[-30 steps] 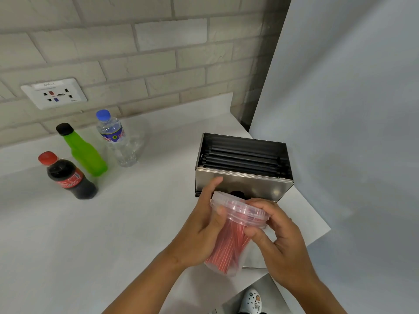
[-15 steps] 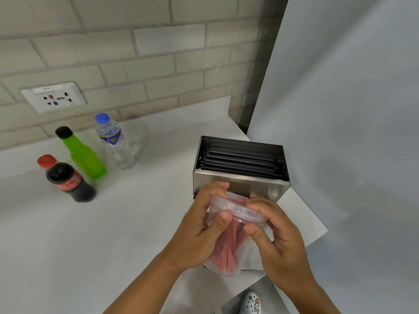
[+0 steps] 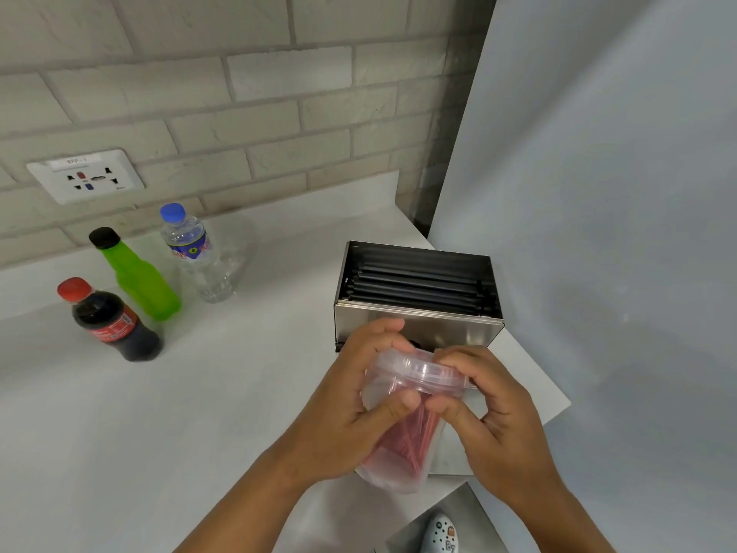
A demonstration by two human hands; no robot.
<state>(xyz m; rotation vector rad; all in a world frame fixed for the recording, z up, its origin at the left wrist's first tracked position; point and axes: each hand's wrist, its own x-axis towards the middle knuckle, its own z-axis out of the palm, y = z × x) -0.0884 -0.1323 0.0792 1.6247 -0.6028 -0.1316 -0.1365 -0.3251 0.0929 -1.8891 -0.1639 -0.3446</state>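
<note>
Surface: white counter (image 3: 119, 433) across the lower left of the frame, brick wall (image 3: 239, 113) behind it, grey panel (image 3: 598, 193) filling the right.
Item: clear tub (image 3: 399, 474) with its lid (image 3: 418, 369) on, lower centre of the frame. It is held between both hands above the counter's near edge, tilted, its top toward the steel box (image 3: 422, 331) just behind.
Contents: red straws (image 3: 402, 437), bunched inside and seen through the tub's wall.
Left hand (image 3: 351, 417): wrapped round the tub's left side; thumb across the front just under the lid, fingers curled over the far rim.
Right hand (image 3: 498, 421): pinching the lid's right rim — fingertips on top, thumb beneath at the front; forearm enters from the lower right.
Box contents: black straws (image 3: 418, 281), lying lengthwise.
Left of frame: cola bottle (image 3: 111, 321), green bottle (image 3: 137, 277), water bottle (image 3: 197, 257) — all upright, close together.
Upper left: socket plate (image 3: 85, 175) on the wall.
Bottom edge: white shoe (image 3: 440, 534) on the floor.
</note>
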